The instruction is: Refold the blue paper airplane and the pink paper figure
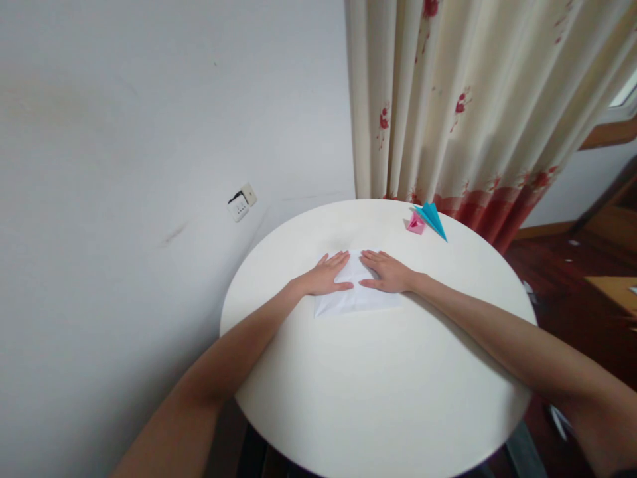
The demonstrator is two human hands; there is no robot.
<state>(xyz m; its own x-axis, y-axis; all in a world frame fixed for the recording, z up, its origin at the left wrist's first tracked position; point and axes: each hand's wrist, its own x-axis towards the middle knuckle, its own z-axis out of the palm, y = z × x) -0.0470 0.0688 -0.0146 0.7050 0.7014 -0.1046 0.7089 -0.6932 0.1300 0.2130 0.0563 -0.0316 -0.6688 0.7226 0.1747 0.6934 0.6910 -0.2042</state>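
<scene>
While my left hand (326, 275) and right hand (388, 272) press flat, fingers together, on the white paper (355, 299) mid-table (378, 398), it seems light, limp, crease-prone; best gripped at its near corners.

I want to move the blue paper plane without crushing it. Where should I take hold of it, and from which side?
Probably best by the wide tail end of the blue paper plane, coming from the far side by the curtain. Its pointed nose aims toward the near right, and the pink paper piece sits against its left, so that side is crowded. A light pinch across the folded body should do.
</scene>
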